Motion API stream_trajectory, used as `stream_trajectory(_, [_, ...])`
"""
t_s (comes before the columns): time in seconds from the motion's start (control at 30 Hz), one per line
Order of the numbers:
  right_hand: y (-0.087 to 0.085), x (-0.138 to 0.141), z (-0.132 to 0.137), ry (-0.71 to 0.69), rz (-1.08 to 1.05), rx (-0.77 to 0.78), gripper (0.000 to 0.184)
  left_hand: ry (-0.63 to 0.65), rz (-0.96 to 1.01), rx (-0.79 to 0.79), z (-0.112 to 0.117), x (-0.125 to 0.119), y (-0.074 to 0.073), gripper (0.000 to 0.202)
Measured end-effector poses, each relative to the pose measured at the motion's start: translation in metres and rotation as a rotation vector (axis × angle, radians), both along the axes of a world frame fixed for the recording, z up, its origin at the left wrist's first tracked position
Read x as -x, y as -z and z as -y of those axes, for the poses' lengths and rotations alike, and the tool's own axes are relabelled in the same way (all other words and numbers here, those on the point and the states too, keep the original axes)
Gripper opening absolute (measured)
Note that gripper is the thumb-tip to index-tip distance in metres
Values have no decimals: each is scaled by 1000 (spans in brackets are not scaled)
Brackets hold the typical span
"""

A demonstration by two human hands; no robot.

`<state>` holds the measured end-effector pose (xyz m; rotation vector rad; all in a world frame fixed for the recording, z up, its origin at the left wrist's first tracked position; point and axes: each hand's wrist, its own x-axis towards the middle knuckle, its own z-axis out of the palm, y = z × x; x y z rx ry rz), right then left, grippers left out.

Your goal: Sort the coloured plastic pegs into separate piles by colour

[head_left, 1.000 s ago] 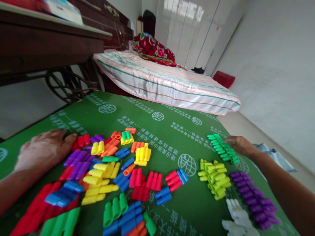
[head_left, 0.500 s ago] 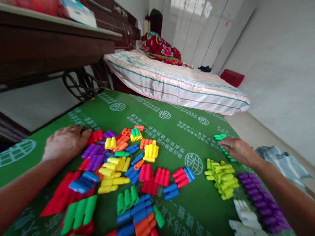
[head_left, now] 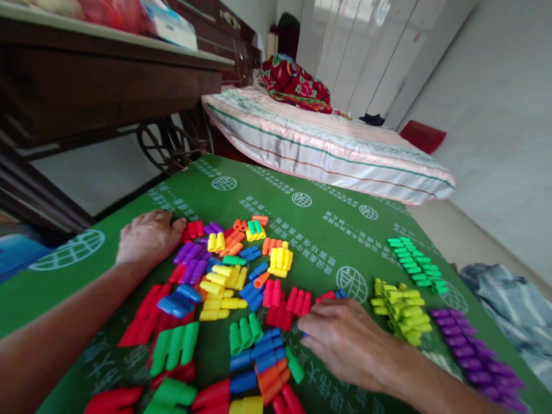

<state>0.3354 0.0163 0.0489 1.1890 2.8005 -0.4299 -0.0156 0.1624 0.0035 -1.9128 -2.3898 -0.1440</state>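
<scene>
So the right hand (head_left: 345,339), lower right of center, is curled over a blue block (head_left: 305,334), just a sliver poking out left; long axis hidden, can't tell if it's gripped. Left hand (head_left: 150,237) lies flat, thumb spread by a red block (head_left: 195,229), far left.

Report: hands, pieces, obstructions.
Left hand at edge of mixed pieces. Right hand partly covering red piece, grip unclear. Right forearm partly hides white pieces.
</scene>
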Motion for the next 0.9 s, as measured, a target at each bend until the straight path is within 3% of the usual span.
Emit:
stream_trajectory(0.13, [6, 24, 9, 112, 53, 102, 13, 7, 14, -7, 1, -2, 0, 58])
stream_trajectory(0.33, [10, 39, 15, 120, 134, 90, 17, 5, 14, -17, 0, 0, 2, 59])
stream_trajectory(0.53, [13, 44, 21, 82, 192, 107, 15, 13, 43, -28, 0, 3, 2, 64])
stream_trajectory(0.8, [39, 43, 18, 32, 190, 141, 10, 107, 190, -99, 0, 12, 3, 61])
stream_trajectory(0.9, [35, 36, 17, 32, 158, 140, 6, 100, 166, -94, -2, 12, 2, 60])
